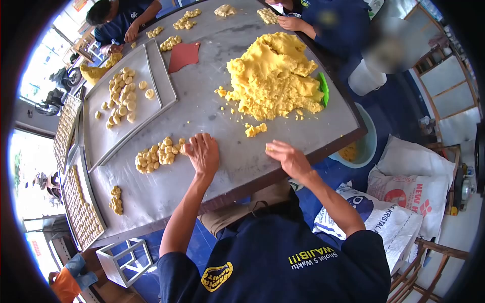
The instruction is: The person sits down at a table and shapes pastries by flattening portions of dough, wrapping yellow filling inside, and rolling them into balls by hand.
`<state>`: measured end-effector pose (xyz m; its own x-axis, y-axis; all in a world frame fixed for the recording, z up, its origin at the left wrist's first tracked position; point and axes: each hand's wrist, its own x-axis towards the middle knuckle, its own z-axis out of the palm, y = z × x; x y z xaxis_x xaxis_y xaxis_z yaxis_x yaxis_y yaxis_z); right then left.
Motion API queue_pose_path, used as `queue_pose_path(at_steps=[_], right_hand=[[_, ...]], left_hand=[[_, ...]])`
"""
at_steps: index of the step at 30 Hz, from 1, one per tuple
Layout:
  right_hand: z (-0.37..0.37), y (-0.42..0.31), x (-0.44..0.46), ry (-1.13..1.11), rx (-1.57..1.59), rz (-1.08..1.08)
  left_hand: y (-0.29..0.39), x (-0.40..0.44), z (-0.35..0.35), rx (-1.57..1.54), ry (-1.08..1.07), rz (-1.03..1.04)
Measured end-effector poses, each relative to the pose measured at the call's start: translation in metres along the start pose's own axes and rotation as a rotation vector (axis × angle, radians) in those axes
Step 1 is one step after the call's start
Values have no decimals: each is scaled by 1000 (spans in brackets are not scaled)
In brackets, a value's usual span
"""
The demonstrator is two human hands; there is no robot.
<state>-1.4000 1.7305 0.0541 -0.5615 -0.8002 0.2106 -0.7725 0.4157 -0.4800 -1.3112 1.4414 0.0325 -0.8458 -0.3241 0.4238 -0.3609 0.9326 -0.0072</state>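
Note:
My left hand (203,155) is at the right end of a row of small pale dough pieces (157,155) on the metal table. Its fingers are bent, and the thumb side closes on a dough piece at the row's end. My right hand (290,159) hovers by the table's front edge, fingers stretched to the left, with yellow bits on the fingertips. Just beyond it is a small lump of yellow filling (255,130). Behind that rises a large crumbly mound of yellow filling (273,76), with a green scraper (324,90) at its right side.
A metal tray (93,134) with round dough balls (121,98) lies left, near a red sheet (184,56). Filled trays (83,207) stand at the far left. Two people (126,22) work across the table. Sacks (374,214) and a blue basin (371,134) are right.

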Motion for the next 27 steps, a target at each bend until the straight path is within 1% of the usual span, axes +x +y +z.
queue_pose_path(at_steps=[1,2,3,4,5,6,7,9,11,12,13,14,15,16,17,18,19,20,21,22,24,25,26,27], right_hand=[[-5,5,10,20,34,-19],[-8,9,19,23,95,53],[-10,13,26,25,155,119],[-11,17,33,86,132,168],[-9,17,37,103,69,162],[-6,14,37,119,9,163],[-7,7,38,132,-51,166],[2,-20,33,32,-128,102],[15,-47,25,15,-273,-36],[17,-56,25,-28,-292,-57],[17,-58,31,-31,-185,-62],[18,-62,33,-40,-75,-62],[17,-67,34,-54,37,-58],[20,-80,41,39,249,-43],[22,-93,46,42,366,15],[24,-107,50,48,481,74],[28,-117,56,54,593,133],[47,-117,59,234,481,55],[48,-117,62,220,489,82],[49,-117,64,205,498,108],[40,-119,70,144,551,156],[37,-123,72,141,502,50],[35,-125,73,137,452,-57],[35,-126,74,135,400,-164]], left_hand=[[1,1,-6,-53,-69,-68],[0,2,-14,-71,-71,-110],[1,-3,-17,-10,-31,-92],[2,-16,-20,53,11,-82],[3,-29,-23,118,51,-68],[3,-46,-24,52,-24,-68],[4,-53,-32,-44,-79,-113],[7,-63,-46,-238,-190,-210],[7,-60,-46,-421,-122,-285],[7,-56,-47,-534,-78,-302],[7,-52,-49,-647,-32,-318],[10,-55,-51,-837,-68,-475],[17,-54,-64,-907,-80,-556],[24,-50,-76,-977,-89,-634],[28,-48,-81,-1048,-96,-709],[27,-55,-63,-1134,-59,-690],[31,-56,-61,-1181,-57,-690],[37,-58,-60,-1229,-55,-691],[40,-56,-64,-1276,-54,-691],[38,-55,-69,-1340,-97,-708],[20,-46,-78,-1372,-243,-756],[10,-44,-78,-1389,-320,-784],[2,-46,-66,-1276,-417,-712],[1,-50,-58,-1123,-377,-598]])
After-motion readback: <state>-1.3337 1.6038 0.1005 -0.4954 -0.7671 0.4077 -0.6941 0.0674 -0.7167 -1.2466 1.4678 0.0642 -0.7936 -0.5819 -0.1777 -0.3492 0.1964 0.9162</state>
